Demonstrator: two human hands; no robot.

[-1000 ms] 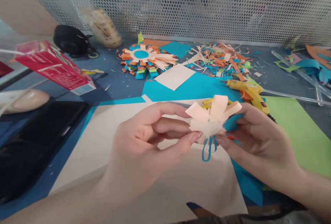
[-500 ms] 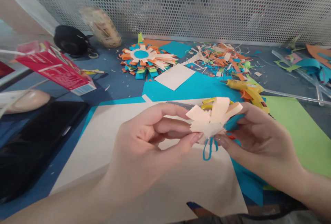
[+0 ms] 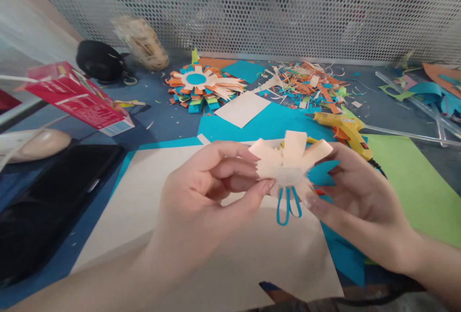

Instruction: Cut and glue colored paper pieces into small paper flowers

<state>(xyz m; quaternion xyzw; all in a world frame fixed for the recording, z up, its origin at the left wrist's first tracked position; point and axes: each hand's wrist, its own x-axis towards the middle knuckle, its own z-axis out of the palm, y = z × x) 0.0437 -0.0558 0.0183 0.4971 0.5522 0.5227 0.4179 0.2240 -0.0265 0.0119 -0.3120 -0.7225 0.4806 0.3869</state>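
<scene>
A paper flower (image 3: pixel 288 175) with cream strip petals is held up between both hands, above the cream sheet (image 3: pixel 223 245). Two narrow blue paper loops (image 3: pixel 283 209) hang from its lower edge, and a pointed blue paper piece (image 3: pixel 322 173) sticks out on its right. My left hand (image 3: pixel 212 192) pinches the flower's left side between thumb and fingers. On the right side, my right hand (image 3: pixel 360 201) grips it with the thumb in front; most of those fingers are hidden behind. Something yellow shows partly behind the petals.
A yellow glue gun (image 3: pixel 342 129) lies behind my right hand, by green paper (image 3: pixel 414 173). Farther back are a layered paper flower (image 3: pixel 205 86) and a heap of paper scraps (image 3: pixel 306 86). At left are a phone (image 3: pixel 46 201), a mouse (image 3: pixel 43 144) and a pink carton (image 3: pixel 79 98).
The flower has turned in my hands to face me more, its petals and blue loops spreading into fuller view. It has shifted slightly left. Both hands keep hold of it.
</scene>
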